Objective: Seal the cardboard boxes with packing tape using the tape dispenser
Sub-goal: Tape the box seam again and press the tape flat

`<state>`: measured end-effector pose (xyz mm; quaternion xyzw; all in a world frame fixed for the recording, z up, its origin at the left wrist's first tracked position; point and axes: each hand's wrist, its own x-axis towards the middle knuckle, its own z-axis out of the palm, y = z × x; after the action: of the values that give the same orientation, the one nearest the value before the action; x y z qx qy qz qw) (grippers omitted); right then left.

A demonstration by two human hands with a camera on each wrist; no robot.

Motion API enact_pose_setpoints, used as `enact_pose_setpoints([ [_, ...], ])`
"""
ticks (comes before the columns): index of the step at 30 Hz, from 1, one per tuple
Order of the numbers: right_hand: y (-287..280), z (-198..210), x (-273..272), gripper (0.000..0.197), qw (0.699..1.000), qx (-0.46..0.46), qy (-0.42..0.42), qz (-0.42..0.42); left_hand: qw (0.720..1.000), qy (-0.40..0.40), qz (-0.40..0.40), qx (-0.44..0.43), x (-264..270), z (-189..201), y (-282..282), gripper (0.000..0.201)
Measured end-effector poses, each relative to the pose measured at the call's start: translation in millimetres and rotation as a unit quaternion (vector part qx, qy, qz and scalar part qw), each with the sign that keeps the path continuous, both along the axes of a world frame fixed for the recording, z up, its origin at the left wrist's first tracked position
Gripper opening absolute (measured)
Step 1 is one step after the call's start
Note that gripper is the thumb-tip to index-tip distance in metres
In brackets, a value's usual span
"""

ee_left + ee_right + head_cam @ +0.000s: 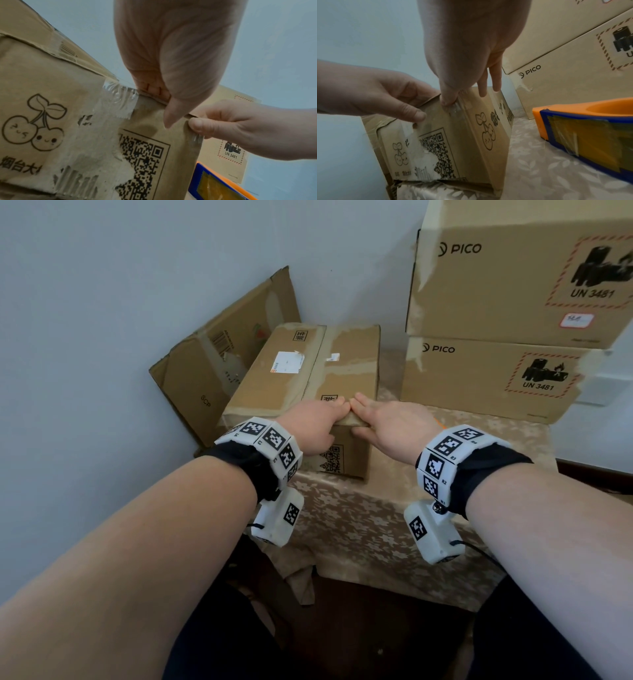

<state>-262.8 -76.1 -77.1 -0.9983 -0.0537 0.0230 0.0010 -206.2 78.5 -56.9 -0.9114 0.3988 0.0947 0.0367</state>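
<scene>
A small brown cardboard box [308, 371] with cherry prints and a QR code stands on the table, flaps closed. My left hand [325, 419] pinches its near top edge, fingers over the top and thumb on the front face [418, 115]. Right beside it, my right hand [376, 419] lies with straight fingers on the top, its thumb [448, 102] pressing a strip of clear tape [456, 109] onto the front face. The orange and blue tape dispenser [582, 128] lies on the table to the right of the box, held by no hand.
Two stacked PICO cartons [513, 285] stand at the back right. A flattened carton [212, 361] leans on the wall at the left. The table's floral cloth [359, 525] ends in a front edge close to my body.
</scene>
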Motion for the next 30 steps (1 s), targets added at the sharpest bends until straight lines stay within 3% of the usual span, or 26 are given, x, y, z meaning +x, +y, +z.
enact_pose_setpoints([
  [8, -31, 12, -8, 0.050, 0.999, -0.007, 0.028, -0.022, 0.999, 0.019, -0.023, -0.015, -9, 0, -24, 0.066],
  [12, -47, 20, -10, 0.049, 0.997, -0.027, 0.054, -0.044, 0.998, 0.050, -0.015, -0.039, -10, 3, -18, 0.055],
  [15, -47, 24, -7, 0.050, 0.993, -0.074, 0.075, -0.046, 0.997, 0.066, 0.024, -0.043, -4, 14, 7, 0.043],
  [18, -35, 29, -1, 0.053, 0.990, -0.116, 0.077, -0.029, 0.991, 0.060, 0.095, -0.072, 7, 21, 41, 0.044],
  [23, -3, 23, 9, 0.061, 0.994, -0.093, 0.060, 0.005, 0.971, 0.062, 0.212, -0.091, 29, 14, 83, 0.043],
  [27, 23, 19, 15, 0.055, 0.996, -0.069, 0.050, 0.030, 0.965, 0.118, 0.196, -0.128, 23, 6, 84, 0.042],
  [30, 36, 17, 20, 0.055, 0.995, -0.082, 0.044, 0.040, 0.982, 0.092, 0.150, -0.072, 18, 5, 74, 0.049],
])
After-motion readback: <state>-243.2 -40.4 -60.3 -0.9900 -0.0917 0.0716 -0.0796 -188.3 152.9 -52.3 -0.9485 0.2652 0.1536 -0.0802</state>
